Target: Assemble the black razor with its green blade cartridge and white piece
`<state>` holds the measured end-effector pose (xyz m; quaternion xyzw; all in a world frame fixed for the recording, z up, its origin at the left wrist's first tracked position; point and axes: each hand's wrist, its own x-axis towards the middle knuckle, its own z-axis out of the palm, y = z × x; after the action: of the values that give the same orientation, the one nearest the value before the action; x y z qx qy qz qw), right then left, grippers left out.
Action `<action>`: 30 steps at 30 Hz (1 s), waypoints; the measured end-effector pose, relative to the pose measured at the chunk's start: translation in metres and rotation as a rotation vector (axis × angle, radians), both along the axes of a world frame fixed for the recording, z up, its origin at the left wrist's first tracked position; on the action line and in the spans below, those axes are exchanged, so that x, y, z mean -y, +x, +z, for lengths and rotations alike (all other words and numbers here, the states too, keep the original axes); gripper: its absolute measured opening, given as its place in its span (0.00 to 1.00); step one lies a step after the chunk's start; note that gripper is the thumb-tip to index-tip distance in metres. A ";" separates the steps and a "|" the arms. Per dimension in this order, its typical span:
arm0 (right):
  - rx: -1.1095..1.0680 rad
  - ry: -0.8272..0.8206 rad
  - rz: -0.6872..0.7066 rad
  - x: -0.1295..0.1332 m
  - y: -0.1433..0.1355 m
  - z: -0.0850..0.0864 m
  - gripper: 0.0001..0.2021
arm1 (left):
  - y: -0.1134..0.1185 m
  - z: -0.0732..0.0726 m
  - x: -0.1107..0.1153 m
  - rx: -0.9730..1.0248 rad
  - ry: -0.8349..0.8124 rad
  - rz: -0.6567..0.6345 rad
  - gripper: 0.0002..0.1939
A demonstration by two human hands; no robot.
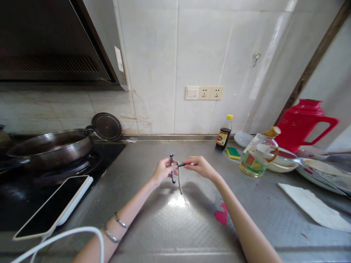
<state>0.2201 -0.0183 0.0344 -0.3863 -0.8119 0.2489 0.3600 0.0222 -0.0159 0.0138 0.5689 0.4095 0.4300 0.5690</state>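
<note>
Above the middle of the steel counter, my left hand (165,171) is closed on a slim grey-and-black tool (173,176) held upright, with a T-shaped head like a razor's. My right hand (199,166) pinches a thin dark green piece (181,165) level between its fingertips, its tip close to the left fingers. A narrow beige strip or cord (180,182) hangs down beside the tool. Whether it joins the green piece I cannot tell. Both hands are nearly together, and their fingers hide part of what they hold.
On the left are a pan (52,146) on the black stove and a phone (55,208) with a white cable (82,229). To the right stand a soy sauce bottle (223,137), a sponge (233,153), an oil jug (253,160), dishes and a red thermos (300,124).
</note>
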 end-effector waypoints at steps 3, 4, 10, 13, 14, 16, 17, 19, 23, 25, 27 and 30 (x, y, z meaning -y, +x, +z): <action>-0.056 -0.033 -0.039 -0.007 0.002 -0.008 0.13 | 0.000 0.001 0.000 0.003 0.025 0.011 0.16; -0.086 -0.060 -0.056 -0.009 0.002 -0.011 0.14 | 0.000 0.001 0.000 0.003 0.043 0.023 0.16; -0.311 -0.249 -0.154 -0.017 0.000 -0.022 0.16 | 0.002 0.000 0.001 0.034 0.119 0.055 0.15; -0.397 -0.301 -0.177 -0.016 -0.003 -0.023 0.18 | 0.004 -0.003 -0.001 0.108 0.130 0.085 0.14; -0.421 -0.309 -0.186 -0.016 -0.004 -0.024 0.18 | 0.004 -0.005 -0.001 0.135 0.129 0.099 0.14; -0.462 -0.318 -0.207 -0.017 -0.004 -0.026 0.18 | 0.005 -0.007 -0.003 0.177 0.123 0.112 0.14; -0.477 -0.323 -0.214 -0.018 -0.003 -0.027 0.17 | 0.005 -0.008 -0.004 0.192 0.122 0.115 0.14; -0.502 -0.331 -0.225 -0.020 -0.002 -0.029 0.17 | 0.005 -0.009 -0.006 0.224 0.118 0.116 0.16; -0.538 -0.334 -0.241 -0.022 -0.001 -0.031 0.17 | 0.004 -0.010 -0.007 0.269 0.101 0.088 0.16; -0.553 -0.330 -0.245 -0.023 -0.001 -0.031 0.17 | 0.003 -0.009 -0.005 0.265 0.092 0.061 0.15; -0.565 -0.330 -0.240 -0.022 -0.001 -0.031 0.18 | 0.005 -0.007 -0.001 0.231 0.087 0.032 0.14; -0.590 -0.342 -0.220 -0.020 -0.002 -0.029 0.18 | 0.009 -0.005 0.006 0.142 0.088 -0.020 0.14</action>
<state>0.2182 0.0013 0.0054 -0.4373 -0.5733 0.4417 0.5338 0.0312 -0.0218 0.0089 0.5656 0.3432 0.4813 0.5751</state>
